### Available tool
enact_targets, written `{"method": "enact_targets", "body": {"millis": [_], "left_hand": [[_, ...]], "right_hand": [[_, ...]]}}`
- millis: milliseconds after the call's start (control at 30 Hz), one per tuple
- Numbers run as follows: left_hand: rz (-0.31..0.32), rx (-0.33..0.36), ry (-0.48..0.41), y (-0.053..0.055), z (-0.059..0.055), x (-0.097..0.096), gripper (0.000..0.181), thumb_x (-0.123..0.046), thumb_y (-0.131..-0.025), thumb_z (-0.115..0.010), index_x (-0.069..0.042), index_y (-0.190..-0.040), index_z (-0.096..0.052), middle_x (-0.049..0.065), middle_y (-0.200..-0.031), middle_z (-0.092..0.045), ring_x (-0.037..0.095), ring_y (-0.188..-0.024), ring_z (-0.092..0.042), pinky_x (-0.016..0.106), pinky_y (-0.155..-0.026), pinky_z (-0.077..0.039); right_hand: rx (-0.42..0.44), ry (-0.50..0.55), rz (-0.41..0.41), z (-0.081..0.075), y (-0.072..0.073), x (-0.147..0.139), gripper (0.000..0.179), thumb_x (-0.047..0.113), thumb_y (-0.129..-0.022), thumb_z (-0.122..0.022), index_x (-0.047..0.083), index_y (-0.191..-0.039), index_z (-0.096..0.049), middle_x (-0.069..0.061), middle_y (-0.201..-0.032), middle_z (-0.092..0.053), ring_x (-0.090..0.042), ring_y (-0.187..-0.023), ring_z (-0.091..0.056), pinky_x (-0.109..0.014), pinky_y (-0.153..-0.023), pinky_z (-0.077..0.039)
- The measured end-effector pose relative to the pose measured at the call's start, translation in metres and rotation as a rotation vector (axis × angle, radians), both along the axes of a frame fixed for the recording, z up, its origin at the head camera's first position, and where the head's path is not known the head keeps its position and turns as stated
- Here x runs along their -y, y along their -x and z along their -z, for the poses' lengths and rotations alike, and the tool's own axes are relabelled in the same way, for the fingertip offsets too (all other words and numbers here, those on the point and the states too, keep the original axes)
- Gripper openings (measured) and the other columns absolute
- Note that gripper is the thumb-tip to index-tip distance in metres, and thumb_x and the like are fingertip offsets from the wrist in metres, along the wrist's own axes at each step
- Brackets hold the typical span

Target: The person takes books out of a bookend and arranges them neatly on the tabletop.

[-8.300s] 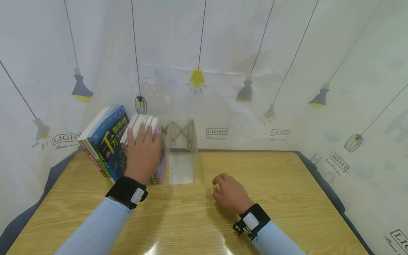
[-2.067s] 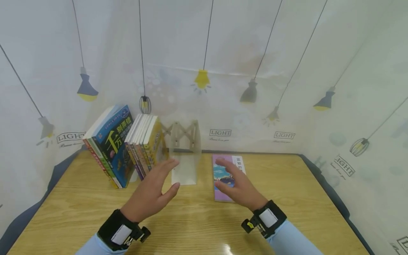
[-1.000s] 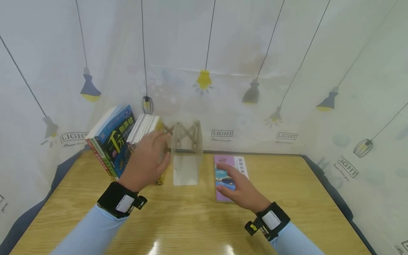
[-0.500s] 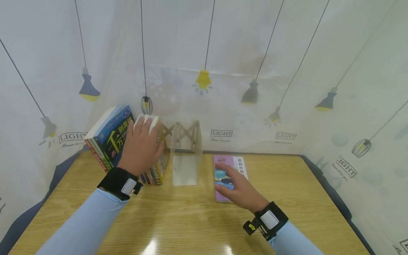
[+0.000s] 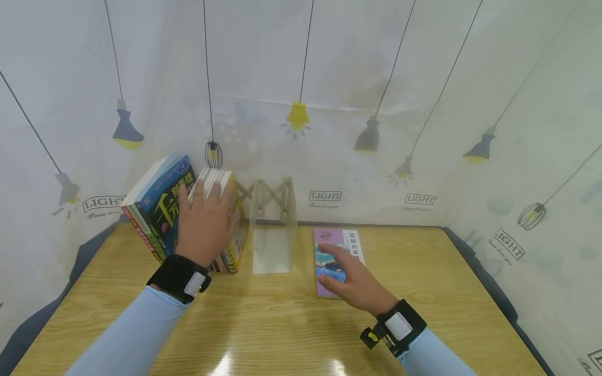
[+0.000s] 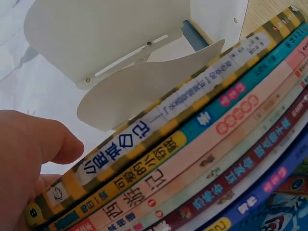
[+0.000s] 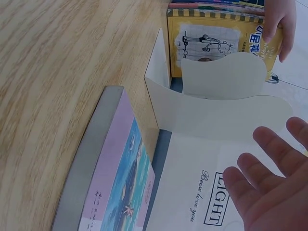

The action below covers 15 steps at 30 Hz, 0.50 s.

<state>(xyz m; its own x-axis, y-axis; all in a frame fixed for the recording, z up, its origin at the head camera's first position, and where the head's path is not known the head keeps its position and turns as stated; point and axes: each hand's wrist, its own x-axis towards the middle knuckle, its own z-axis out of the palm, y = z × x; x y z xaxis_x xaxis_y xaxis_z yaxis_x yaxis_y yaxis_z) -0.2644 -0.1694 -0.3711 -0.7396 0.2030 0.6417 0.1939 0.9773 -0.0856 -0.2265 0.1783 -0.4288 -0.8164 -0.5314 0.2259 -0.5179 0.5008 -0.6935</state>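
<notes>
My left hand (image 5: 205,225) lies over the tops of a row of thin books (image 6: 192,144), its thumb on the yellow outer cover and its fingers bent across the top edges. That outermost yellow book (image 7: 211,41) has a cartoon figure on its cover. My right hand (image 5: 356,279) hovers over a purple book (image 5: 324,290) lying flat on the table, thumb and fingers apart and nothing held. In the right wrist view, the purple book (image 7: 113,168) is apart from the right hand's fingers (image 7: 264,178). Part of the row is hidden by the left hand.
A white extendable bookend (image 5: 271,250) stands right of the row, with crossed struts behind. Larger blue-covered books (image 5: 160,193) lean left of the row. The wooden table (image 5: 282,324) ends against a printed wall sheet (image 5: 423,78).
The purple book, earlier at the row's right end, lies flat on the table. My left hand has moved from before the bookend onto the row. The right hand stays nearly still lately.
</notes>
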Motion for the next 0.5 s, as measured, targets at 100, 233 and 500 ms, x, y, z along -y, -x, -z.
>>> {"method": "enact_targets", "body": {"millis": [100,233,500], "left_hand": [[-0.004,-0.027,0.017,-0.004,0.002,-0.002,0.058,-0.026,-0.088,-0.074,-0.006,-0.139,-0.057,0.025,-0.139,-0.057,0.05,-0.135,-0.043,0.071,-0.113,-0.023],[0.022,-0.039,0.033,-0.011,0.006,-0.006,0.054,-0.023,-0.091,-0.071,-0.006,-0.14,-0.057,0.029,-0.141,-0.053,0.048,-0.135,-0.045,0.069,-0.114,-0.024],[0.069,-0.041,0.038,-0.022,0.009,-0.007,0.053,-0.012,-0.088,-0.072,-0.006,-0.139,-0.059,0.036,-0.14,-0.05,0.05,-0.133,-0.047,0.066,-0.111,-0.033]], "right_hand": [[0.001,0.006,-0.003,0.001,0.001,0.001,0.065,0.038,-0.098,-0.064,0.02,-0.154,-0.037,-0.008,-0.154,-0.044,-0.03,-0.138,-0.046,-0.057,-0.108,-0.043],[-0.004,-0.001,0.003,0.001,0.002,0.001,0.065,0.037,-0.098,-0.065,0.019,-0.154,-0.037,-0.01,-0.154,-0.044,-0.031,-0.138,-0.047,-0.057,-0.11,-0.041],[-0.042,-0.011,0.006,-0.005,0.002,0.001,0.067,0.039,-0.098,-0.065,0.015,-0.154,-0.038,-0.008,-0.153,-0.046,-0.028,-0.14,-0.045,-0.052,-0.113,-0.04]]}}
